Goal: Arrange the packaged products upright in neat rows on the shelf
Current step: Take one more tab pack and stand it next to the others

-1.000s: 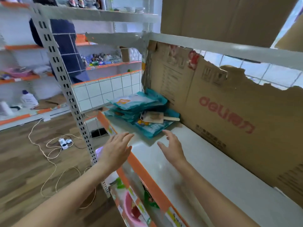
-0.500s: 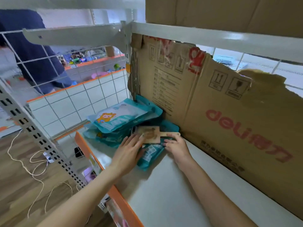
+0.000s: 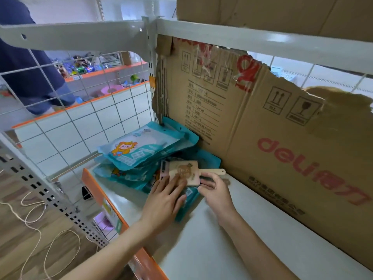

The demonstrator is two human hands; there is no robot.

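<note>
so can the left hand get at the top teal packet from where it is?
Probably yes. The left hand rests flat on the lower packets, and the top packet lies uncovered just beyond it; nothing sits between them.

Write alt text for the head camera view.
Two bare hands reach a messy pile of teal packages lying flat in a shelf corner: the left hand rests on them, the right hand pinches a small wooden paddle-shaped item. Torn cardboard lines the back.

Even, soft daylight fills my view with faint shadows under my hands on the shelf (image 3: 222, 249), a glare streak on the upper beam (image 3: 278, 39), wide-angle bending at the edges, and slight overall motion blur.
</note>
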